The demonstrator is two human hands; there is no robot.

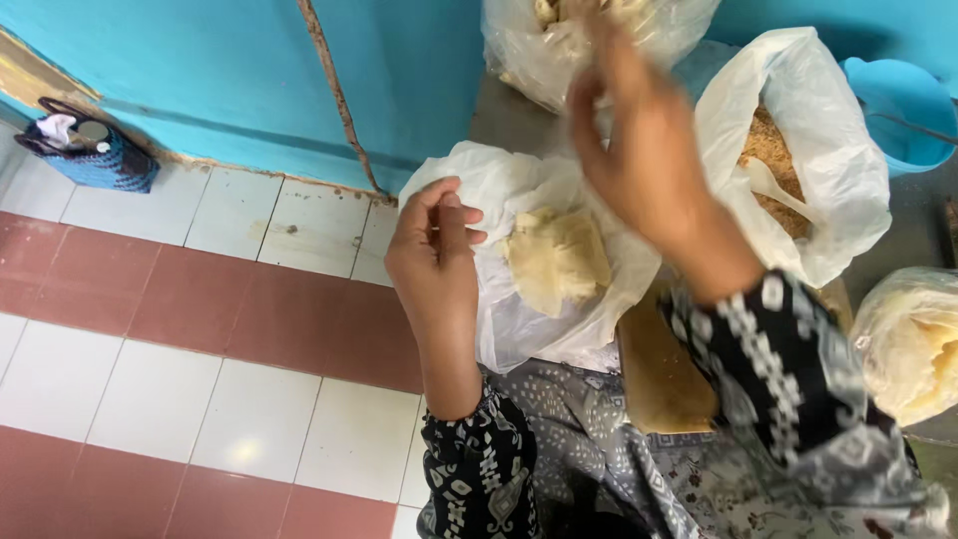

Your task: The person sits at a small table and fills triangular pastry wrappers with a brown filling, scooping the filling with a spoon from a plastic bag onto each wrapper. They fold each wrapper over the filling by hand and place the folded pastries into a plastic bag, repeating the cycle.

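Pale dough between two hands

Pale dough (556,258) lies in an open white plastic bag (519,319) on the worktop (504,115), just right of the left hand (434,255). That hand's grip is pinched, fingertips together at the bag's edge; whether it holds anything cannot be told. The right hand (639,150) is raised and blurred, fingers curled at a clear bag (519,45) above; its grip cannot be told. Another bag of brown crumbs (773,150) stands to the right.

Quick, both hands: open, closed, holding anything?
Left hand: fingers pinched on the edge of the white plastic bag holding dough.
Right hand: raised, blurred; grip cannot be told.
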